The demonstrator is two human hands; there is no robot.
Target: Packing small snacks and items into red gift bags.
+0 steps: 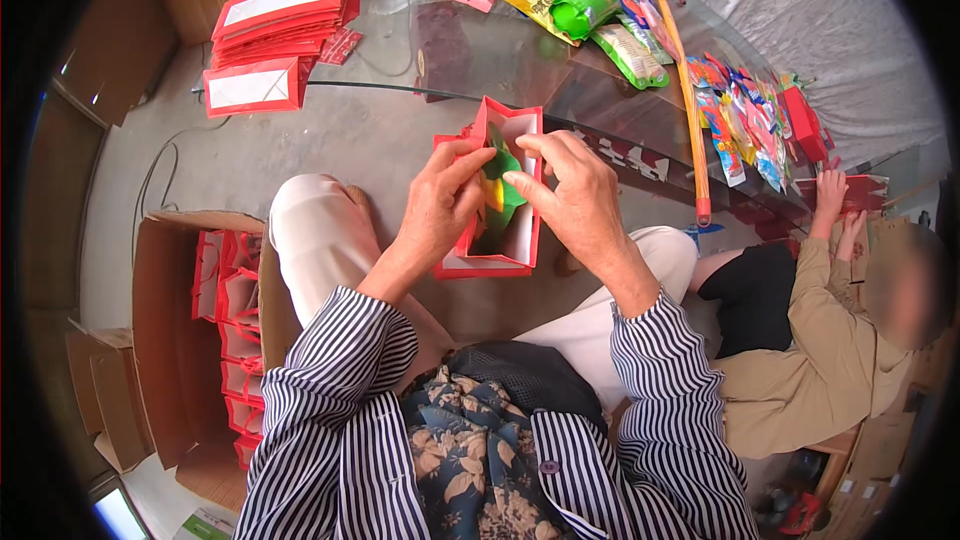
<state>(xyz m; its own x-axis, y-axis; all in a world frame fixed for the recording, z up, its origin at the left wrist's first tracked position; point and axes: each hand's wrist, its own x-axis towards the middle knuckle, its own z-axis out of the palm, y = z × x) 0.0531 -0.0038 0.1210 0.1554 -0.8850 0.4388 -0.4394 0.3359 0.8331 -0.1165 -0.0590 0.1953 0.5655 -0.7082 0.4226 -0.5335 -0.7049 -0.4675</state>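
Between my knees is an upright red paper bag [487,266] with white inner walls, its mouth facing up. A green and yellow packet [497,195] sits inside it, partly covered by my fingers. My left hand [437,202] is closed at the bag's left rim, its fingertips bent over the opening next to the packet. On the other side, my right hand [580,198] pinches the right rim, with the index finger curled over the edge and the thumb inside by the packet. The bag's underside is hidden.
A glass table [470,50] ahead holds a stack of flat red bags [290,5], snack packets [585,8], an orange stick [685,100] and small sachets [740,120]. At left, a cardboard box [180,340] contains red bags. A co-worker [820,340] handles a red item at right.
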